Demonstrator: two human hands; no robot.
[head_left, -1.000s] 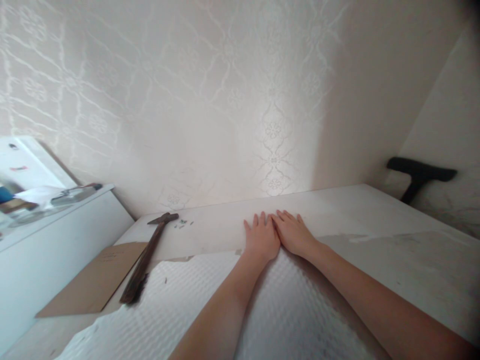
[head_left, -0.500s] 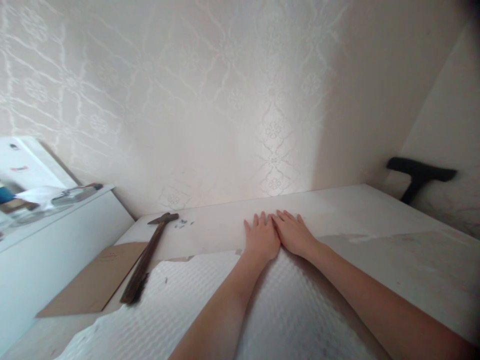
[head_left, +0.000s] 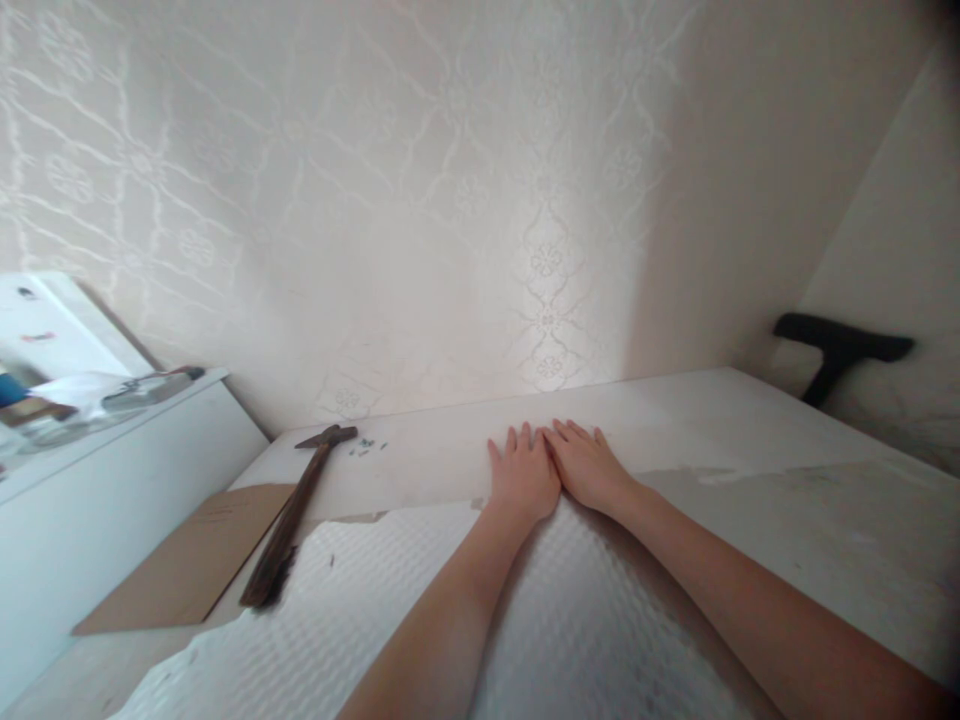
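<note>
My left hand (head_left: 525,475) lies flat with fingers spread on a white board (head_left: 435,455) along the wall. Beside it, touching at the thumb side, my right hand (head_left: 589,465) also rests flat, fingers stretched out. Neither hand holds anything. Under my forearms is a white, bumpy quilted sheet (head_left: 390,580). To the left lies a hammer (head_left: 292,530), its dark head toward the wall and its worn wooden handle toward me. Several small nails or screws (head_left: 366,446) are scattered by the hammer's head.
A brown cardboard piece (head_left: 195,555) lies left of the hammer, against a white cabinet (head_left: 120,500) with assorted items on top. Patterned wallpaper (head_left: 420,250) covers the wall behind. A black T-shaped handle (head_left: 840,340) stands at the right, beyond the board's edge.
</note>
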